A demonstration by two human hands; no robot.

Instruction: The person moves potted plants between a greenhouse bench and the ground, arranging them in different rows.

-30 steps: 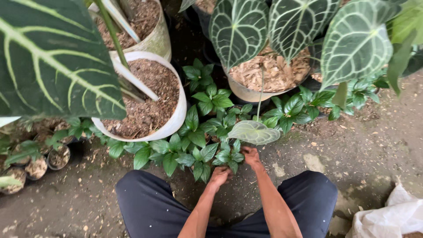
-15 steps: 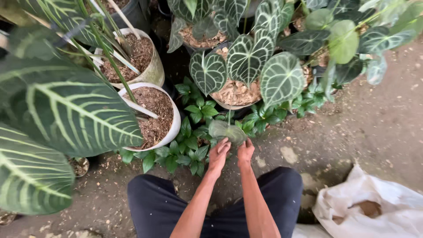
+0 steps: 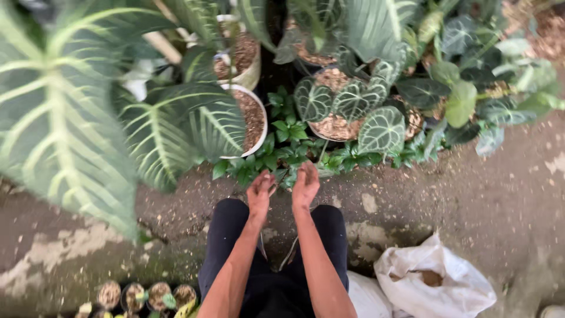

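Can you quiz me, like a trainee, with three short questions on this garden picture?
1. True or false: both hands hold a trowel.
2. What lies on the ground at lower right?
A a white sack
B a red bucket
C a hose
3. What fills the white pot nearest the hands?

Key:
1. False: the left hand and right hand hold no tool.
2. A, the white sack.
3. Brown potting mix, in the white pot.
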